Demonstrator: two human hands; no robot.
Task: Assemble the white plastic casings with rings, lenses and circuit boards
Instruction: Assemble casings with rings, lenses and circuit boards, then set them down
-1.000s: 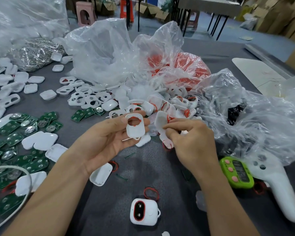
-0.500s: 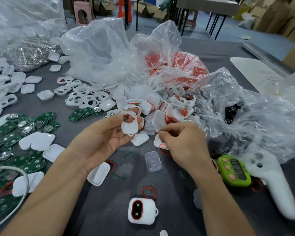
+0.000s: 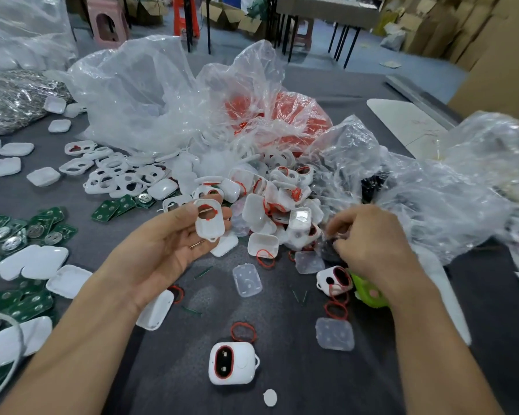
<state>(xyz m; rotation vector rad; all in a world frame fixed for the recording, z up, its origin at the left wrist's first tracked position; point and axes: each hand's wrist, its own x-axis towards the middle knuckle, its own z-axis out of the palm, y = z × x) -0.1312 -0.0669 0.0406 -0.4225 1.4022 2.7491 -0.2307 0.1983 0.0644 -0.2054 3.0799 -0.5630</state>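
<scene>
Left of centre, above the grey table (image 3: 312, 384), the left hand (image 3: 162, 253) lies palm up and pinches a white casing (image 3: 209, 223) between thumb and fingertips, with a red ring (image 3: 208, 210) sitting at its oval opening. To its right, the right hand (image 3: 372, 244) curls knuckles-up into dark pieces (image 3: 330, 254) at the mouth of a clear plastic bag (image 3: 432, 190); whether it has one pinched I cannot tell. Just beyond the hands lies a heap of loose casings (image 3: 270, 199). Green circuit boards (image 3: 36, 229) spread at far left, and a closed unit (image 3: 232, 363) with a dark window rests nearest. I judge the ring fitted and the lens step in hand. The next move calls for lifting one dark piece out, carrying it left and pressing it squarely into the ringed opening.
</scene>
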